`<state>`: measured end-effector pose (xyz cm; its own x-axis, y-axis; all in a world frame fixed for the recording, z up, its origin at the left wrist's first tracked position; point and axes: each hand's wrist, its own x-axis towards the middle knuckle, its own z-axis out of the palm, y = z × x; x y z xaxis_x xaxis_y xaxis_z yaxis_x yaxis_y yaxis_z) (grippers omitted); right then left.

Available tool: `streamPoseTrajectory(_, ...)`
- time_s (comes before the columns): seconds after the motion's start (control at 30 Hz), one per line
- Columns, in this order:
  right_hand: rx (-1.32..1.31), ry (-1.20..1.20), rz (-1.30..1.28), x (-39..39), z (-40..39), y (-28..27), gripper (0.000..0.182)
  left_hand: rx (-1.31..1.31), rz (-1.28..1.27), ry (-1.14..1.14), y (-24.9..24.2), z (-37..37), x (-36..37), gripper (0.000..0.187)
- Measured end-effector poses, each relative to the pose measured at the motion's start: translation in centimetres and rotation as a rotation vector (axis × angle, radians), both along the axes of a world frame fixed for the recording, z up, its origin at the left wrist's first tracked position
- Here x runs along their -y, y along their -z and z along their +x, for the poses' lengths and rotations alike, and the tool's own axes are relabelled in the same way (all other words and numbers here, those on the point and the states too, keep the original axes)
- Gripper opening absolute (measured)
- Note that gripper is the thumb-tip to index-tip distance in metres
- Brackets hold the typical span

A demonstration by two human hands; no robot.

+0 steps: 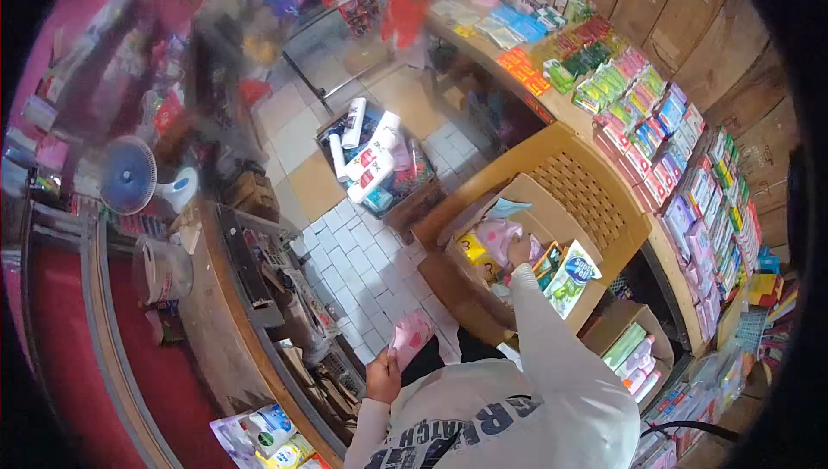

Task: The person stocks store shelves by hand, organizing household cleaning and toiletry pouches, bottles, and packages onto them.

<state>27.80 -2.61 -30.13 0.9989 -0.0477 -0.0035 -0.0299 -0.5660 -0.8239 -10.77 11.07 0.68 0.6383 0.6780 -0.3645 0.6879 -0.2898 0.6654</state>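
Note:
My left hand is closed on a pink patterned packet at the lower middle, held over the tiled floor. My right hand reaches into an open cardboard box standing on a brown woven-back plastic chair. Its fingers are at another pink packet in the box; whether they grip it is hard to make out. Beside that packet lies a yellow packet. A white and green pouch leans at the box's right side.
Behind the chair, a box of white bottles stands on the floor. Goods fill the counter along the right. At the left are a fan and a wooden counter. Another carton holds packets near my right arm.

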Motion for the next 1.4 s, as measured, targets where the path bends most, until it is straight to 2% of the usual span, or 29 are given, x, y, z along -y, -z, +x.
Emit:
streamPoseTrajectory(0.07,0.066,-0.127,-0.070,-0.5,1.2,-3.1,0.039,0.043,-0.016,-0.033,-0.9,-0.6,0.4,0.030)
streamPoseTrajectory(0.1,-0.153,-0.194,-0.095,-1.2,0.9,-10.1,0.037,0.041,-0.017,-0.047,-1.3,-1.0,0.5,0.029)
streamPoseTrajectory(0.2,-0.159,-0.185,-0.082,0.2,2.2,-15.6,0.037,0.085,0.051,-0.088,-2.0,-2.9,1.0,0.026)
streamPoseTrajectory(0.27,0.095,-0.190,-0.040,1.6,3.2,-16.5,0.037,0.147,0.119,-0.088,-2.2,-4.3,1.1,0.025)
streamPoseTrajectory(0.33,0.283,-0.279,0.053,1.8,3.2,-20.5,0.036,0.220,0.187,-0.069,-2.6,-6.4,1.2,0.025)
streamPoseTrajectory(0.5,0.420,-0.559,0.080,-1.2,-4.1,-38.0,0.033,0.196,0.179,-0.115,-2.3,-13.0,2.4,0.023)
streamPoseTrajectory(0.6,0.504,-0.605,0.217,-3.0,-6.3,-42.1,0.036,0.189,0.153,-0.202,-3.1,-16.6,4.1,0.024)
streamPoseTrajectory(0.63,0.295,-0.690,0.352,-3.7,-7.9,-44.0,0.032,0.220,0.150,-0.227,-2.0,-17.9,4.6,0.024)
streamPoseTrajectory(0.67,0.369,-0.802,0.346,-4.8,-11.5,-47.5,0.027,0.249,0.148,-0.247,-1.3,-19.4,5.3,0.025)
streamPoseTrajectory(0.73,0.174,-1.017,0.521,-7.5,-14.8,-49.4,0.026,0.231,0.180,-0.281,-1.4,-21.8,6.4,0.027)
streamPoseTrajectory(0.83,0.476,-1.263,0.267,-11.7,-21.5,-52.8,0.027,0.227,0.158,-0.366,-2.4,-25.2,8.1,0.029)
streamPoseTrajectory(0.97,0.426,-1.669,0.101,-18.0,-27.5,-51.8,0.027,0.167,0.145,-0.537,-3.6,-28.9,11.0,0.030)
streamPoseTrajectory(1.0,0.439,-1.763,0.035,-19.3,-29.3,-52.0,0.028,0.188,0.179,-0.587,-2.8,-29.9,11.7,0.029)
streamPoseTrajectory(1.07,0.555,-1.933,0.099,-22.2,-33.0,-51.2,0.026,0.226,0.245,-0.684,-0.5,-31.4,13.1,0.027)
streamPoseTrajectory(1.13,0.442,-2.078,-0.014,-24.0,-37.1,-52.4,0.025,0.171,0.243,-0.764,-1.3,-32.4,14.2,0.027)
streamPoseTrajectory(1.23,0.401,-2.254,0.087,-28.2,-41.8,-51.0,0.025,0.156,0.282,-0.908,-1.8,-33.1,15.4,0.026)
streamPoseTrajectory(1.33,0.482,-2.422,0.202,-31.7,-46.4,-50.2,0.024,0.098,0.330,-1.044,-1.3,-33.1,15.9,0.025)
streamPoseTrajectory(1.37,0.532,-2.461,0.086,-32.3,-47.9,-50.9,0.022,0.064,0.341,-1.085,-1.1,-32.9,16.0,0.025)
streamPoseTrajectory(1.4,0.573,-2.507,0.113,-33.5,-49.2,-50.5,0.021,0.048,0.341,-1.136,-1.0,-32.5,16.0,0.024)
